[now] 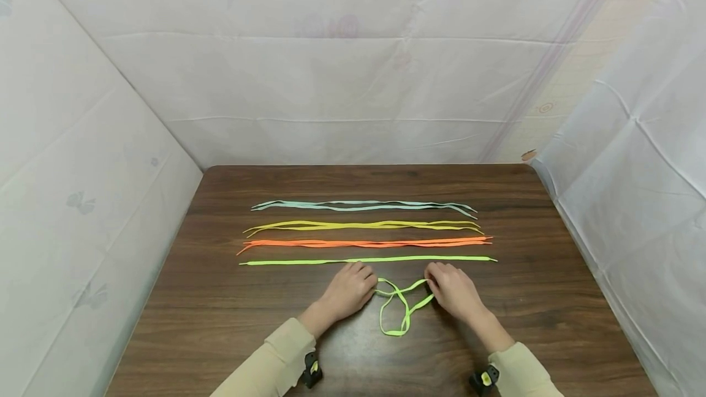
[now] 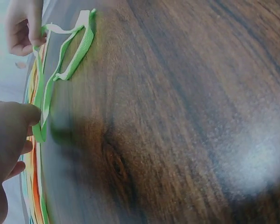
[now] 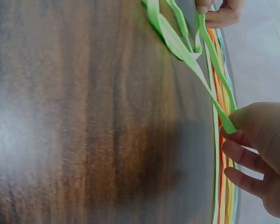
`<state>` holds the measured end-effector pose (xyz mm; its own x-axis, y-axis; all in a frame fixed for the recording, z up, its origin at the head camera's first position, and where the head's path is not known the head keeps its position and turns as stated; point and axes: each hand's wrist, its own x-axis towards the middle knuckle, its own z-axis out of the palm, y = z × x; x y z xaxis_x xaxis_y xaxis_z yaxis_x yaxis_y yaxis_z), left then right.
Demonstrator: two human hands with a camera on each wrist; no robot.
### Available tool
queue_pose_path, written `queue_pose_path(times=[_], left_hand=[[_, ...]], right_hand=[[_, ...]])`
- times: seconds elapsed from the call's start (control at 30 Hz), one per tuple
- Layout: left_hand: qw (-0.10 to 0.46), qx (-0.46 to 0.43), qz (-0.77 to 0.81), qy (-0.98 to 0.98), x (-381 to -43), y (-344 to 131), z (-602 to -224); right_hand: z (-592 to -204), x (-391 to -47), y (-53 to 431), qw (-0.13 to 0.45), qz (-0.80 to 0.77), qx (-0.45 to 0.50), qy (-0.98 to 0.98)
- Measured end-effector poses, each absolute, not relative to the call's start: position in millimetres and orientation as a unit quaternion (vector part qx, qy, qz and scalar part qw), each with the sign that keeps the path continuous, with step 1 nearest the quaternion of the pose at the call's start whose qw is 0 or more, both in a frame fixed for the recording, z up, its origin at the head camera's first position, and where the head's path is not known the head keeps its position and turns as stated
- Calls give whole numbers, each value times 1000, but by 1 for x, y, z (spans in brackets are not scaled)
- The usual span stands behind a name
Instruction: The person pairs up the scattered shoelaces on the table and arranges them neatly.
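Note:
Between the two hands a neon green shoelace [image 1: 407,317] hangs in loose loops over the near part of the table. My left hand [image 1: 349,290] pinches one part of it between thumb and fingers, as the left wrist view also shows. On the other side my right hand [image 1: 453,290] pinches another part, where the lace folds back at the thumb [image 3: 245,116]. Just beyond the hands a second neon green shoelace [image 1: 419,258] lies straight across the table. The ends of the looped lace cannot be made out.
Farther back on the brown wooden table [image 1: 220,336] lie orange shoelaces [image 1: 353,244], yellow shoelaces [image 1: 353,225] and pale mint shoelaces [image 1: 353,206], stretched in roughly parallel rows. White printed sheeting [image 1: 353,78] rises behind the table and at both sides.

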<state>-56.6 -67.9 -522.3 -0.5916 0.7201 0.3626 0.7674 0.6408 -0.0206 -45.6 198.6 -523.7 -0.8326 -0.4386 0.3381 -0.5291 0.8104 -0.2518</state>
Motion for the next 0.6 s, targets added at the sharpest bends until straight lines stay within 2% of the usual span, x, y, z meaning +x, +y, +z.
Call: queue_pose_path(times=[0.43,0.6], left_hand=[[182,-431,-81,-880,-54,-74,-519],[164,-419,-93,-888,-52,-80,-516]], right_hand=[[-516,-48,206,159,181,251,-937],[-520,-48,213,164,177,252,-937]])
